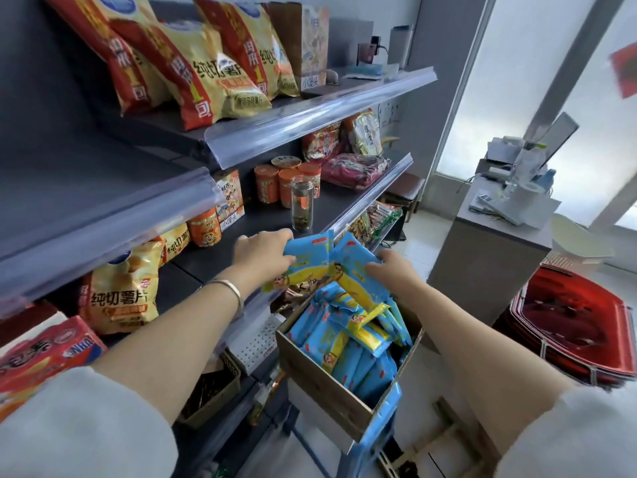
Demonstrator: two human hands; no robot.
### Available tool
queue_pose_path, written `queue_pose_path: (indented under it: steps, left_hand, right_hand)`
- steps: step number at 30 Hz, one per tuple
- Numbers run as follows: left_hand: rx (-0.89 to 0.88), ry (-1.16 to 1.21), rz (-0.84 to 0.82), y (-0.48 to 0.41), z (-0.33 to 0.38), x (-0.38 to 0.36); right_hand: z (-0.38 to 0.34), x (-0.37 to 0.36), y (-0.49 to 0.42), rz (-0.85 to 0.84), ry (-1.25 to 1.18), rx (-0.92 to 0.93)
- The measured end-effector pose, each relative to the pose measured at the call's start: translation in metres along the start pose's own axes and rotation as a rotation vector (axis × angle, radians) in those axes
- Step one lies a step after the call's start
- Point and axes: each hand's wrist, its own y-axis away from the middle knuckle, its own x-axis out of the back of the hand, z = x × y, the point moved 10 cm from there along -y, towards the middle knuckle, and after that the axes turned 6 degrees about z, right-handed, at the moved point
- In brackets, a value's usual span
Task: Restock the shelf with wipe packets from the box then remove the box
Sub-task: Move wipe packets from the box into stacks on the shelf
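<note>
- My left hand [262, 253] has its fingers [286, 261] curled round the top end of a blue wipe packet [306, 262]. My right hand [393, 270] pinches a second packet [355, 267] the same way. The two packets touch between my hands. From here I cannot tell whether either hand holds more than one.
- Both packets hang just below my fingers, over the far end of the box [320, 370], which is heaped with more of them.
- The shelf [262, 215] has a bare dark patch just beyond my left fingers, and that is the open room I would use.
- A glass jar [301, 205] stands just past those fingers, with orange canisters [275, 182] behind it. A long reach could knock the jar over.
- The shelf's front rail [372, 191] runs just under and beyond my right fingers. A dangling packet end could catch on it and slip from the pinch.
- The box sits on a blue stand [386, 419], its near corner seeming to overhang. Leaning on that rim might tip it.
</note>
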Motion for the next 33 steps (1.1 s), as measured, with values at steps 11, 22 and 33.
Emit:
queue_pose_path:
  steps: [11, 22, 33]
  left_hand:
    - [0.081, -0.079, 0.168, 0.025, -0.007, 0.093]
    - [0.272, -0.202, 0.437, 0.105, -0.056, 0.203]
    - [0.519, -0.231, 0.689, 0.215, -0.168, 0.316]
  right_hand:
    - [-0.054, 0.034, 0.007, 0.088, -0.179, 0.170]
    - [-0.167, 0.039, 0.058, 0.093, -0.384, 0.481]
    - [-0.350, 0.004, 0.145, 0.136, -0.396, 0.867]
